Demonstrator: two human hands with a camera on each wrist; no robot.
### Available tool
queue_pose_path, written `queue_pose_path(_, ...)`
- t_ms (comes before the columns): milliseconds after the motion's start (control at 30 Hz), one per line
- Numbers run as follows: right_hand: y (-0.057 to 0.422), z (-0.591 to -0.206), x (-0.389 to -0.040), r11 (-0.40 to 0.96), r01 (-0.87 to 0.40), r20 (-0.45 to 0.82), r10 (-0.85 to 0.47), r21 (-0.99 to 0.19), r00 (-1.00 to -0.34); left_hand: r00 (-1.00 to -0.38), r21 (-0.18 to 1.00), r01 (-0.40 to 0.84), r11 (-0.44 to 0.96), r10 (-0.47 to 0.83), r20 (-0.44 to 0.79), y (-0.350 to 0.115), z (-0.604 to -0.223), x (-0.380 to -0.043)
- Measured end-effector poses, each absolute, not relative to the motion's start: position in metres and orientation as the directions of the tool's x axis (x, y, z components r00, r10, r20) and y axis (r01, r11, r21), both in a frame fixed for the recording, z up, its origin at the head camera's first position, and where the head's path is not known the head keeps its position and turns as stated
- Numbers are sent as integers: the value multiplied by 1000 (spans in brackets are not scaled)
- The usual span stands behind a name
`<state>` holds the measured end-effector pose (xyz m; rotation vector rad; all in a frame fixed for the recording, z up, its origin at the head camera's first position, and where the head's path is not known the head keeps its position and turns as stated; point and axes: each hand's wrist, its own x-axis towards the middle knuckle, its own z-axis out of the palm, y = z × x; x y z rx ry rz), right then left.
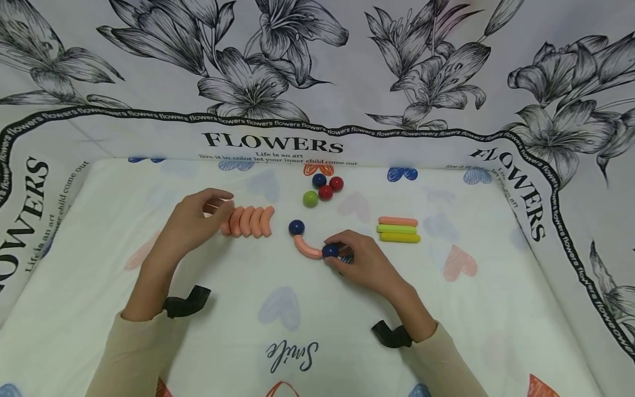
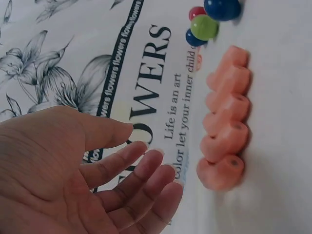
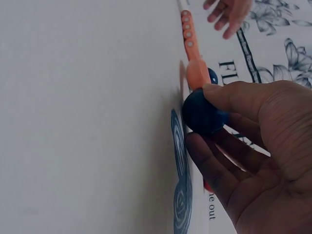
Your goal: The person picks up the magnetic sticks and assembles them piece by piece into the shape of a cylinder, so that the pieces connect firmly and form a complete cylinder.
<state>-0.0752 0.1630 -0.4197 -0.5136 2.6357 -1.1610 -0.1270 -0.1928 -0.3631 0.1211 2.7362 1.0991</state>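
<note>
Sticks (image 1: pixel 398 229) near right hand (image 1: pixel 367 263) pinching blue ball (image 1: pixel 329 252), balls (image 1: pixel 326 192) beyond, left hand (image 1: pixel 195 225) relaxed beside crescents (image 1: pixel 246 222)

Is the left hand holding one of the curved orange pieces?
No: the left wrist view shows the left hand empty, with a gap between it and the curved orange pieces.

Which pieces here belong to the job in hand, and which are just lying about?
Seemingly in the job:
blue ball, pinched by the right hand
curved orange piece against it
second blue ball, at the piece's other end
row of orange pieces, near the left hand

Lying about, perhaps spares:
cluster of four balls
three sticks
</note>
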Motion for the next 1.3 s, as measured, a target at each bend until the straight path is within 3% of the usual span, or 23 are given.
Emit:
queue_pose_path(467, 168, -416, -78, 615, -263, -47, -440, -744, -897, -946, 585, -147, 798, 60, -319, -205, -380, -135)
queue_pose_path(1300, 170, -415, -80, 652, -259, -40, -406, -712, -913, -927, 534, -133, 835, 86, -365, -212, -391, -138)
